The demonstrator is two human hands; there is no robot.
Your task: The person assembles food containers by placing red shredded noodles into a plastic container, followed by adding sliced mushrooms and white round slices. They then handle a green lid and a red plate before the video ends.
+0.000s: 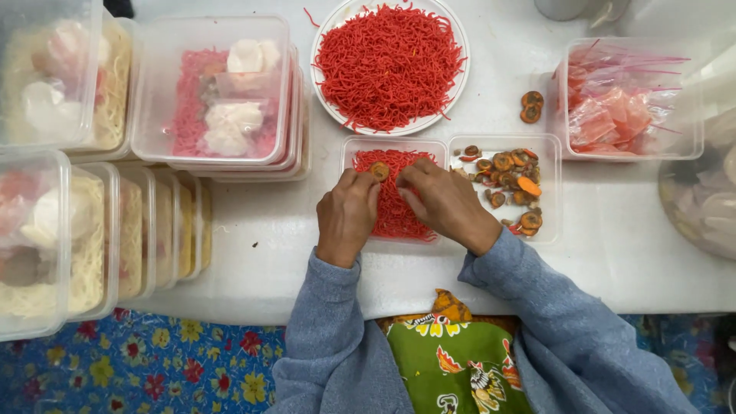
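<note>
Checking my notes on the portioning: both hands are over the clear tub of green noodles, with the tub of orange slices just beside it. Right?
Not quite: the head view shows red noodles in that tub. The left hand and right hand are over it, and the orange slices sit beside it.

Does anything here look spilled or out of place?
A little. Two orange slices lie loose on the white table, outside the clear tub of slices. A few red strands have strayed off the plate of red noodles. Otherwise all looks tidy; both hands work over the small noodle tub.
</note>
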